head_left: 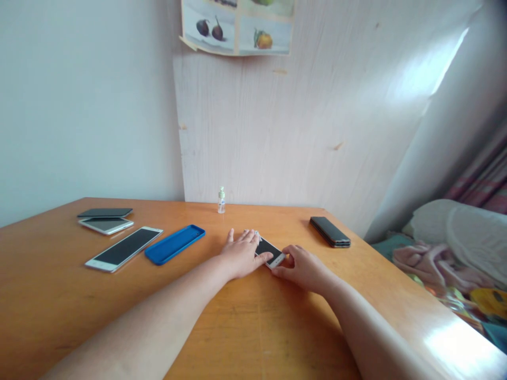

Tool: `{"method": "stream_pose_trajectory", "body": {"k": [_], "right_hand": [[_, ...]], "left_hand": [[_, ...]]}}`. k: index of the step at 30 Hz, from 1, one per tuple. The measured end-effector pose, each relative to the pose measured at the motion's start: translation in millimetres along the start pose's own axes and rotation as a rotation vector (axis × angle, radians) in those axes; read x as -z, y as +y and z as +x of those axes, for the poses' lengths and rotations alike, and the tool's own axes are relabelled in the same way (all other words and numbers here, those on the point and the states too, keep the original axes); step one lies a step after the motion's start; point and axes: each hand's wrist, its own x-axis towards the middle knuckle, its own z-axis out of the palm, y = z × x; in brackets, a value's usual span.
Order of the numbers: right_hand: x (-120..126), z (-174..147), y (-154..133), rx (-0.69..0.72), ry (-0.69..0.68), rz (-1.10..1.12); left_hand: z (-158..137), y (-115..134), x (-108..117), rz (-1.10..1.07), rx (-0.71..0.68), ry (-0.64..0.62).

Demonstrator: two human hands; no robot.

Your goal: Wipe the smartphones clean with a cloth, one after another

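Observation:
A white phone (273, 254) with a dark screen lies at a slant on the wooden table. My right hand (303, 268) grips its near right end between thumb and fingers. Over the far left part of the screen is my left hand (242, 254), its fingers pressing a small white tissue (258, 237) against the glass. Most of the tissue is hidden under those fingers, and the left thumb stretches across the screen. Left of my hands lies a blue phone case (175, 245), its hollow side up.
A larger white phone (124, 249) lies at the left, with a white phone (106, 225) and a dark phone (105, 212) overlapping behind it. A small spray bottle (221, 200) stands near the wall. Stacked black phones (330, 232) lie right. Bedding (459, 253) is beyond the table's right edge.

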Motion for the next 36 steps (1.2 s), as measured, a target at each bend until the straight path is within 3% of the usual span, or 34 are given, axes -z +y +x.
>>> {"method": "stream_pose_trajectory", "body": {"k": [4,10,12,14,19,21,24,29,31,33,36], "right_hand": [[0,-1,-3,-0.028,0.005,-0.013],[-2,1,3,0.027,0.002,-0.048],[-2,1,4,0.038,-0.001,-0.047],[-3,1,2,0.025,0.006,-0.049],[-2,-1,-7,-0.044,0.020,-0.063],[-2,-2,-10,-0.065,0.026,-0.075],[-2,-2,-11,-0.080,0.039,-0.095],[-5,1,-3,-0.031,0.013,-0.125],[-5,3,0,-0.027,-0.001,-0.121],[-5,4,0,-0.022,0.005,-0.117],[-3,2,-4,-0.017,0.025,-0.099]], "left_hand": [[0,-3,-2,0.010,0.055,0.000],[-11,36,1,-0.098,-0.293,-0.056],[-12,40,2,-0.102,-0.340,-0.053],[-10,35,1,-0.075,-0.280,-0.020],[2,0,-5,0.010,0.054,0.039],[4,-6,-6,0.021,0.108,0.044],[0,4,-6,-0.008,0.038,0.036],[-13,41,-1,-0.116,-0.257,-0.011],[-15,48,0,-0.130,-0.315,-0.013],[-14,46,1,-0.111,-0.303,0.004],[-7,29,-1,-0.055,-0.177,0.039]]}}
